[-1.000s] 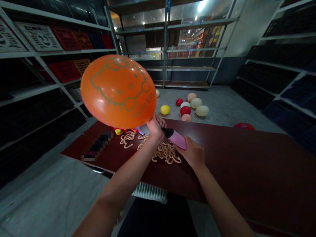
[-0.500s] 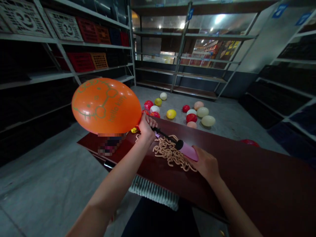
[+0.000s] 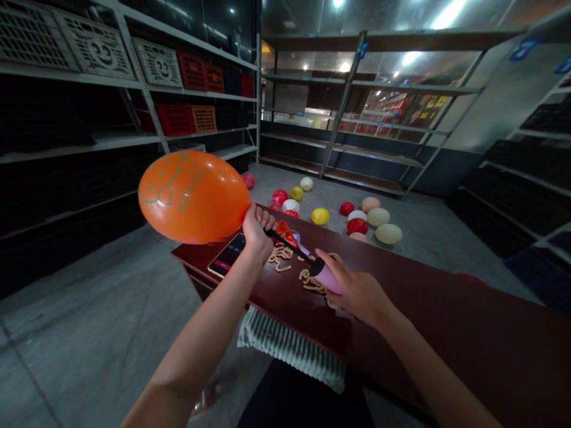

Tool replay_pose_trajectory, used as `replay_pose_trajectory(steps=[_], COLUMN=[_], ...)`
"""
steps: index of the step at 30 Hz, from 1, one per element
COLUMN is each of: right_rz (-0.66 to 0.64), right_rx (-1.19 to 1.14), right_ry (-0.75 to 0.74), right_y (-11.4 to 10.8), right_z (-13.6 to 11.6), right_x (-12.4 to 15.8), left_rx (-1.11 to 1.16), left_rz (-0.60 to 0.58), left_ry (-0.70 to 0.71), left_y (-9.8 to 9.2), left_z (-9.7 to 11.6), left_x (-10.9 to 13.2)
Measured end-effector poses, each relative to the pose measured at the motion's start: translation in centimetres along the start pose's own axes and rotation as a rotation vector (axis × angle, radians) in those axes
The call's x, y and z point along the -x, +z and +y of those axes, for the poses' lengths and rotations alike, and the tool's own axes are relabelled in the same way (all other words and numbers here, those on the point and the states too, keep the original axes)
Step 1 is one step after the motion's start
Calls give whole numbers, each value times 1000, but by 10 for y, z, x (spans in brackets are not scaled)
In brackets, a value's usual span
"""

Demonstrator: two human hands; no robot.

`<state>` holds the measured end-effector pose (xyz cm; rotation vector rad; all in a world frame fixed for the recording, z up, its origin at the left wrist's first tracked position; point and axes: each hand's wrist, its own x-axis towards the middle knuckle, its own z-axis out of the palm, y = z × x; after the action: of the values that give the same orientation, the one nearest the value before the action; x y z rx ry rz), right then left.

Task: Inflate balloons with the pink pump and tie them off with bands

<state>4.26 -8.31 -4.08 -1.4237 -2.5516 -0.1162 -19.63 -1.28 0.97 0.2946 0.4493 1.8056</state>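
Now, orange balloon (image 3: 193,197) on pink pump (image 3: 329,279).

hidden: orange balloon (image 3: 194,197) neck in left hand (image 3: 256,233) | cut off: table (image 3: 446,321) end | tiny: phone (image 3: 226,254) screen text

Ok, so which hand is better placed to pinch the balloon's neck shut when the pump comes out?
Probably your left. The left hand is already closed around the neck of the orange balloon, at the end of the black pump nozzle. The right hand is farther off, on the pink pump body.
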Motion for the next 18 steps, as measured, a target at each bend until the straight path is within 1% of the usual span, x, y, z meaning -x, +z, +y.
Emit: replay_pose_trajectory(steps=[4,7,9,12,15,18], right_rz=[40,60,70,83,102,106], right_rx=[-41,-43,-50,-82,-131,-204], right_ry=[-72,-87,-82,-94,-133,-139], right_y=[-6,-7,-8,-9,-6,1], right_z=[-36,-61,-77,-97,-108,-112], right_x=[-20,-33,-41,-53,-60,-59], left_rx=[-44,-82,-99,-126,-154,-171], left_rz=[-26,-35,-43,-42,-20,14], left_ry=[8,2,-10,-52,-79,-74], left_y=[0,-1,-3,-8,-13,-18], left_z=[34,47,48,44,41,41], left_x=[5,14,21,30,35,34])
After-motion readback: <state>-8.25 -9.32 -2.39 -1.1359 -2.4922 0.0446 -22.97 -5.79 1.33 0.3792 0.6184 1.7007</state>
